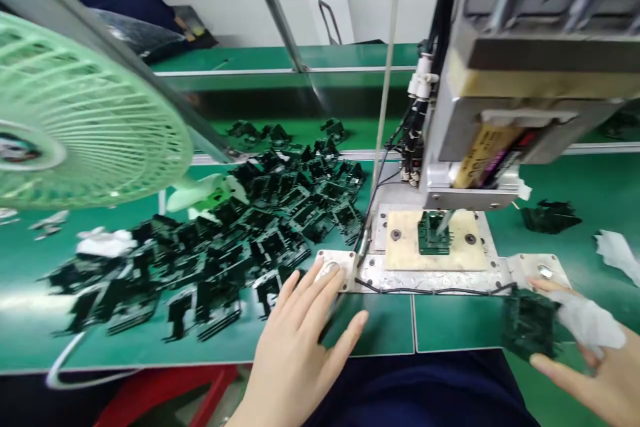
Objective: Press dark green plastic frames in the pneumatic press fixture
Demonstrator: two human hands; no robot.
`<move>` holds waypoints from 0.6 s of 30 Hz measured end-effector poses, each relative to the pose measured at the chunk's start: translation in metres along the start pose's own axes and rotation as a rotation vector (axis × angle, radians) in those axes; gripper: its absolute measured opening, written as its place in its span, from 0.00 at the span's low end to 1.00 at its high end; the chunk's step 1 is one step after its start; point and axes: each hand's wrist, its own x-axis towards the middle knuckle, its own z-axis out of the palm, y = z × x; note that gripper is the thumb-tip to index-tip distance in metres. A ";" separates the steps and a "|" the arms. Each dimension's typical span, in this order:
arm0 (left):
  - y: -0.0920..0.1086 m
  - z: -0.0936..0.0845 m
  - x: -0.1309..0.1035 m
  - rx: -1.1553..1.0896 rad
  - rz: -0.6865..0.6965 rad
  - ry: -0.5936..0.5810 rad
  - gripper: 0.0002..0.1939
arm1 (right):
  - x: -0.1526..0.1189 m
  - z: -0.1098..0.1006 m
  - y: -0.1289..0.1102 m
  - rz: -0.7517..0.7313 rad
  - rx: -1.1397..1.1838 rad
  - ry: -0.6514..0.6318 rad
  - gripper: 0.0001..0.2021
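My left hand (310, 327) lies with fingers stretched out, its fingertips over the left button plate (350, 258) of the press. In my right hand (595, 360), at the lower right, is a dark green-black plastic part (529, 323), slightly blurred, between thumb and fingers. White wrapping covers some of those fingers, and one fingertip reaches close to the right metal button (545, 271). Another dark plastic part (434, 233) sits in the cream-coloured fixture block (400, 257), beneath the press head (465, 180).
A heap of similar dark parts (280, 213) covers the bench's left half. A green fan (100, 120) stands at the left. One part (550, 216) and a white scrap (618, 255) lie right of the press. A cable (430, 291) runs along the press base.
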 end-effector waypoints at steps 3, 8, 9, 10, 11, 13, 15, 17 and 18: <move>0.021 -0.002 0.003 -0.469 -0.086 -0.116 0.31 | 0.000 0.019 -0.044 0.026 0.467 -0.222 0.42; 0.067 -0.001 0.018 -1.137 -0.088 -0.432 0.50 | 0.007 0.041 -0.080 0.080 0.959 -0.420 0.44; 0.073 -0.001 0.024 -1.179 -0.080 -0.423 0.47 | 0.008 0.040 -0.082 0.062 0.937 -0.390 0.42; 0.078 -0.001 0.029 -1.201 -0.075 -0.403 0.41 | 0.008 0.038 -0.083 0.033 0.877 -0.335 0.39; 0.080 -0.001 0.034 -1.204 -0.077 -0.379 0.35 | 0.008 0.035 -0.083 -0.008 0.783 -0.265 0.35; 0.083 -0.003 0.042 -1.179 -0.092 -0.351 0.20 | 0.005 0.025 -0.084 -0.068 0.581 -0.163 0.25; 0.082 -0.003 0.045 -1.167 -0.115 -0.369 0.12 | 0.000 0.016 -0.087 -0.046 0.449 -0.215 0.17; 0.080 -0.002 0.045 -1.199 -0.142 -0.397 0.12 | -0.003 0.009 -0.092 0.033 0.389 -0.340 0.17; 0.079 -0.002 0.044 -1.226 -0.158 -0.406 0.14 | -0.003 0.007 -0.094 0.073 0.375 -0.374 0.19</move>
